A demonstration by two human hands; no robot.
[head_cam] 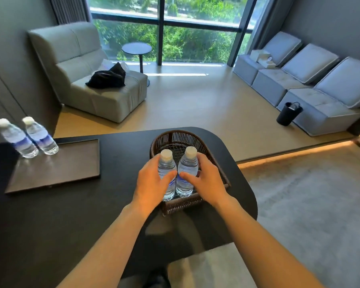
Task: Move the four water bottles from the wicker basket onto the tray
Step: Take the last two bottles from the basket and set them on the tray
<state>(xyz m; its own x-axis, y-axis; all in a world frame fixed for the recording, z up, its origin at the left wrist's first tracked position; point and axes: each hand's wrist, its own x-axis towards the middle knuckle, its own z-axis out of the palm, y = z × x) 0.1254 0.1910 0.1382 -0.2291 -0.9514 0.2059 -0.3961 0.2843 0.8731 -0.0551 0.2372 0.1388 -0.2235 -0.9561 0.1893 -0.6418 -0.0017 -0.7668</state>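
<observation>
Two clear water bottles with white caps stand upright in the dark wicker basket (181,138) on the black table. My left hand (152,181) wraps around the left bottle (166,165). My right hand (206,179) wraps around the right bottle (188,163). Both bottles still rest inside the basket, side by side. To the left lies a flat dark tray (71,173). Two more bottles stand upright on its far left corner, one at the outer edge (17,138) and one beside it (41,136).
The black table (50,225) has a rounded right end close to the basket. Beyond it lie a beige floor, a grey armchair (92,75), a row of grey seats (310,84), a black bin (288,113) and a small round side table (136,48).
</observation>
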